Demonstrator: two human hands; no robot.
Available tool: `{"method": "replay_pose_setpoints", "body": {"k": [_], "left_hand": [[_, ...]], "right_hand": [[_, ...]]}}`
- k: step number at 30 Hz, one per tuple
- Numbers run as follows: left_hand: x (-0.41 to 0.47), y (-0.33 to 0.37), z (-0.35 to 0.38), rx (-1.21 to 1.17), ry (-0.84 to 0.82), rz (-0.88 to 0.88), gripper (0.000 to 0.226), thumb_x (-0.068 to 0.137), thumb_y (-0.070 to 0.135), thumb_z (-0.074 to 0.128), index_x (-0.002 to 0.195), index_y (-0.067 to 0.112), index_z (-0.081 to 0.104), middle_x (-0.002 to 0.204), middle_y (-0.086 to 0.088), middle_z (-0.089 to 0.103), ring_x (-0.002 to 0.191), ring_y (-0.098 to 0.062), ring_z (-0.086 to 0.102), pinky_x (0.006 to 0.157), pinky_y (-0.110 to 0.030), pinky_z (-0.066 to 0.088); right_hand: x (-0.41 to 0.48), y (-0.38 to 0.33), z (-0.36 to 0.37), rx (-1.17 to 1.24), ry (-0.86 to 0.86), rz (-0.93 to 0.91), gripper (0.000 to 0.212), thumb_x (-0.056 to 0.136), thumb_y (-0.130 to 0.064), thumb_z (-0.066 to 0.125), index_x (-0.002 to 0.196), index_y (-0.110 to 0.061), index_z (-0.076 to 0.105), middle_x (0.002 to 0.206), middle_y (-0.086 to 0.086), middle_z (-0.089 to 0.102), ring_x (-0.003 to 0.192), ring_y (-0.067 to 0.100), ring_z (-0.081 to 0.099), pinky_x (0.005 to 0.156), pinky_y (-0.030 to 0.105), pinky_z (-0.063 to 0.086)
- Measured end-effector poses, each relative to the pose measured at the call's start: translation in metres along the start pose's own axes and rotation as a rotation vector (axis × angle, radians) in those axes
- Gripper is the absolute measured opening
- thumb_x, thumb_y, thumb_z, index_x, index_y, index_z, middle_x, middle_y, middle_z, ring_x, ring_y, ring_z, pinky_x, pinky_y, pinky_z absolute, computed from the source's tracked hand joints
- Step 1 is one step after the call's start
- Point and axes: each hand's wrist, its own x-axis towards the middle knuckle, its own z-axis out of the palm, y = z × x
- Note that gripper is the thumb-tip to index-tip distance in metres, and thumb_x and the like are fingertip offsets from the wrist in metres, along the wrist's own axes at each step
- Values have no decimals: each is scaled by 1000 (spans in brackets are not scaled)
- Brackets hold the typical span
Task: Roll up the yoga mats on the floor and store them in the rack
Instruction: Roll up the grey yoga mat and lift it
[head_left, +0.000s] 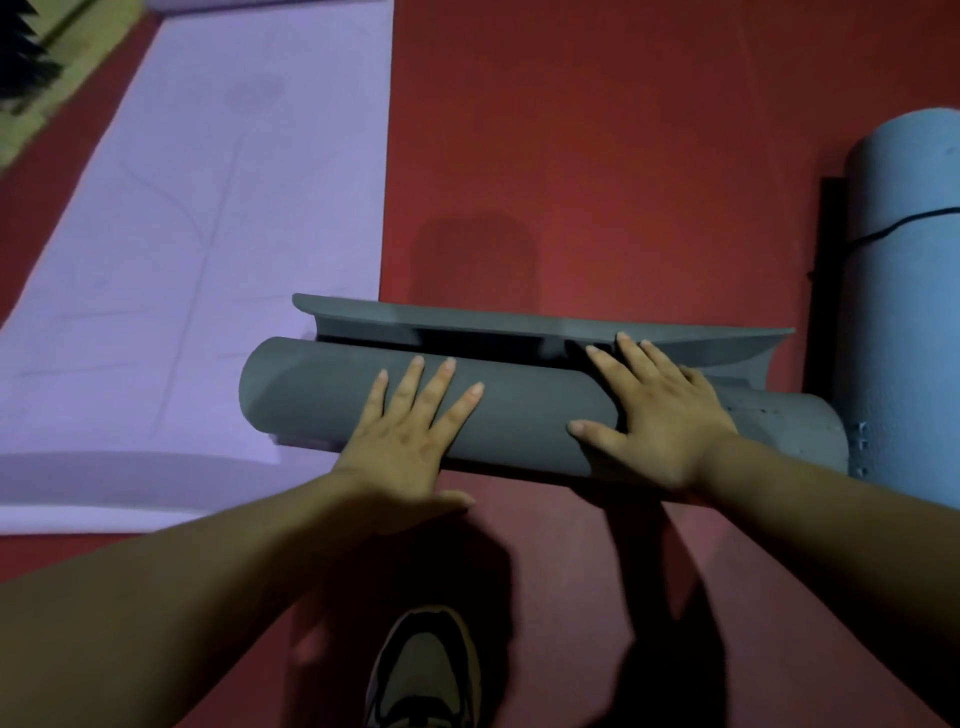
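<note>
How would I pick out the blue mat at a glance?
Start from the red floor. At its right edge, past the half-rolled grey mat, is the blue rolled mat. Only it has a thin black cord round it; the purple mat lies flat.

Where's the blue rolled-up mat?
In the head view, the blue mat sits rolled up at the far right edge, on the red floor, just beside the right end of the grey mat.
</note>
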Motion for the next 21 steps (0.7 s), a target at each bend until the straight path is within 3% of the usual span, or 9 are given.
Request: {"method": "replay_pose_setpoints", "body": {"k": [3,6,9,13,17,21], "left_hand": [[-2,-4,4,-9,-14,9,125,68,98,40,149,42,-37,166,-3,-31,152,-30,-30,121,-58,-17],[8,-10,-2,-19,-20,19,130,64,95,49,148,43,-36,168,-2,-25,154,-30,-24,122,-58,-14],[15,-11,-6,2,-26,16,133,63,94,52,147,43,-38,169,-2,-22,155,-29,-21,123,-57,-12],[18,-8,-8,48,-45,-9,137,62,94,54,148,41,-38,168,-2,-23,155,-31,-21,122,-58,-13],[26,-8,-12,73,-45,-31,138,60,95,56,153,38,-30,169,-4,-12,155,-33,-12,123,-60,-6],[34,-8,-17,87,-28,-34,133,62,94,56,158,36,-16,169,-5,3,155,-32,1,124,-60,0]], "right_hand": [[1,2,1,-20,26,-19,89,85,-90,16,160,-44,-1,172,3,0,158,24,1,124,54,17],[-16,-4,16,-112,116,-61,92,82,-89,22,160,-42,11,168,10,19,153,35,20,120,62,21],[-24,-2,28,-214,118,-83,110,70,-88,46,161,-38,11,161,16,31,146,40,31,115,69,23],[-16,3,31,-260,149,-91,122,62,-69,80,160,-35,16,151,17,41,139,40,38,109,70,29],[-7,7,24,-246,212,-128,117,60,-67,82,157,-35,25,144,13,49,128,37,48,105,65,37],[-5,7,11,-225,144,-117,116,59,-73,74,158,-37,26,146,6,49,128,34,49,103,56,39]]}}
